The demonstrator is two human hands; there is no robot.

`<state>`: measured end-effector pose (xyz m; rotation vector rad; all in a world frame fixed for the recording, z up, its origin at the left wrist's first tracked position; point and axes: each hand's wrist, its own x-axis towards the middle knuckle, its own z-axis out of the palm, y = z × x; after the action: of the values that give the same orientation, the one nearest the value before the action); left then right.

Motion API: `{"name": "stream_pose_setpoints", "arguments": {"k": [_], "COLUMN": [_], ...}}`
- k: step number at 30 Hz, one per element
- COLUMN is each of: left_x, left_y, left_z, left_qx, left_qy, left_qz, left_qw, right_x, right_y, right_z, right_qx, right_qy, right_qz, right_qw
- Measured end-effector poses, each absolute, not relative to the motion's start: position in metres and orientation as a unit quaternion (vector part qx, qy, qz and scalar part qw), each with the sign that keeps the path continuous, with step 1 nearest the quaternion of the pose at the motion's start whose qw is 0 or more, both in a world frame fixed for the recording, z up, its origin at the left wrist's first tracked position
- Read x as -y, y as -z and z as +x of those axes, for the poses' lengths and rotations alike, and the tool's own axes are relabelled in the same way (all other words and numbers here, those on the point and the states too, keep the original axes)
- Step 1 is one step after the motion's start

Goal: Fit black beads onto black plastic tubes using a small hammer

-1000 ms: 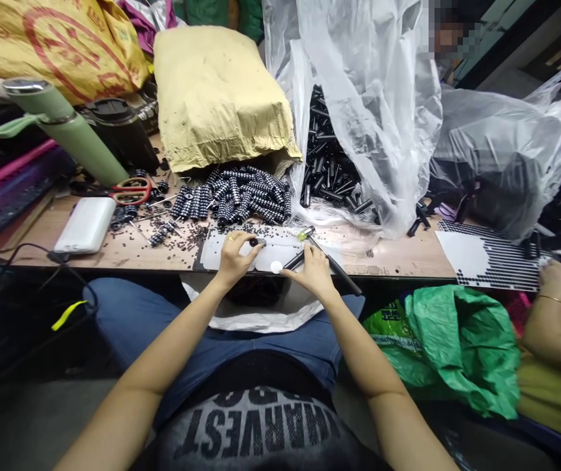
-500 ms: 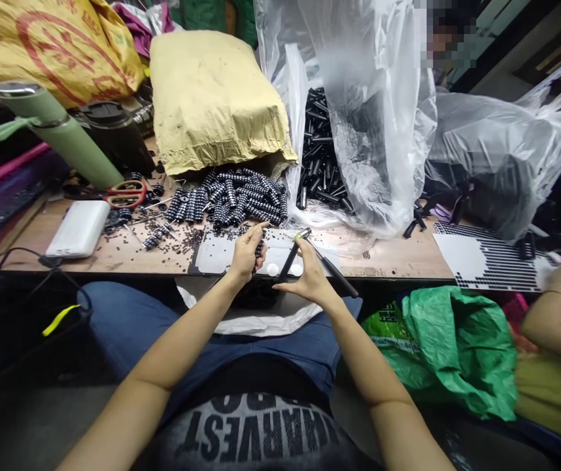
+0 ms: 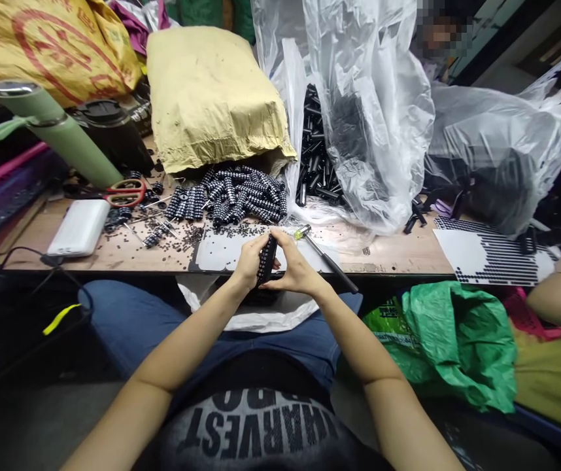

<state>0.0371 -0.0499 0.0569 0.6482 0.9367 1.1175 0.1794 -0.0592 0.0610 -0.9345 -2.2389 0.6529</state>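
In my left hand (image 3: 248,260) is a black ribbed stick with small white marks (image 3: 265,265), fingers closed round it. My right hand (image 3: 296,263) spans a slim black plastic piece (image 3: 272,247) between thumb and fingertips, pressed along the stick's right side. How the two pieces meet is partly hidden by the fingers. A rod-like tool with a yellow-green end and dark handle (image 3: 330,260) lies right of my hands. Beyond them is a heap of similar black-and-white ribbed sticks (image 3: 246,196). Black plastic pieces (image 3: 316,163) fill a clear plastic bag (image 3: 373,144).
A white sheet (image 3: 212,252) lies under my hands among scattered tiny dark bits. Leftward are red-handled scissors (image 3: 126,192), a white box (image 3: 78,227) and a green flask (image 3: 65,140). A yellow sack (image 3: 216,98) stands behind. Another person's arm (image 3: 560,288) reaches in at right.
My right hand has moved left with the black plastic piece, bringing it against the ribbed stick in my left hand. The tool stays on the table.
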Motion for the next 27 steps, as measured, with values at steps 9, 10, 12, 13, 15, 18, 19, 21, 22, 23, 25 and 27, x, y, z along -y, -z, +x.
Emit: {"name": "stream_pose_setpoints", "arguments": {"k": [9,10,12,13,15,18,19,21,22,23,25,27], "left_x": [0.048,0.048,0.046,0.045,0.044,0.044,0.044,0.047,0.049,0.05,0.05,0.047], "left_y": [-0.055,-0.055,-0.055,-0.055,-0.054,-0.046,-0.04,-0.027,-0.019,-0.011,0.004,0.014], "left_z": [0.04,0.04,0.04,0.04,0.039,0.038,0.038,0.039,0.039,0.04,0.04,0.037], "left_qx": [-0.45,-0.45,-0.452,-0.455,-0.463,-0.465,-0.468,-0.485,-0.494,-0.5,-0.497,-0.481], "left_qy": [-0.486,-0.484,-0.48,-0.478,-0.469,-0.461,-0.465,-0.472,-0.469,-0.454,-0.398,-0.336], "left_qz": [0.241,0.234,0.227,0.229,0.242,0.302,0.345,0.472,0.543,0.61,0.714,0.783], "left_qw": [0.71,0.713,0.716,0.715,0.712,0.692,0.668,0.565,0.491,0.415,0.289,0.208], "right_x": [0.061,0.061,0.061,0.062,0.063,0.064,0.064,0.064,0.063,0.063,0.063,0.064], "right_y": [-0.052,-0.051,-0.048,-0.047,-0.045,-0.039,-0.035,-0.027,-0.022,-0.017,-0.01,-0.007], "right_z": [0.18,0.179,0.177,0.175,0.173,0.17,0.169,0.166,0.166,0.166,0.173,0.19], "right_qx": [0.839,0.837,0.825,0.818,0.806,0.8,0.799,0.794,0.79,0.787,0.788,0.775], "right_qy": [-0.268,-0.272,-0.282,-0.286,-0.284,-0.255,-0.244,-0.225,-0.216,-0.206,-0.19,-0.16], "right_qz": [-0.367,-0.371,-0.386,-0.396,-0.417,-0.443,-0.452,-0.473,-0.487,-0.5,-0.521,-0.566], "right_qw": [0.298,0.298,0.3,0.302,0.309,0.315,0.314,0.309,0.305,0.297,0.267,0.231]}}
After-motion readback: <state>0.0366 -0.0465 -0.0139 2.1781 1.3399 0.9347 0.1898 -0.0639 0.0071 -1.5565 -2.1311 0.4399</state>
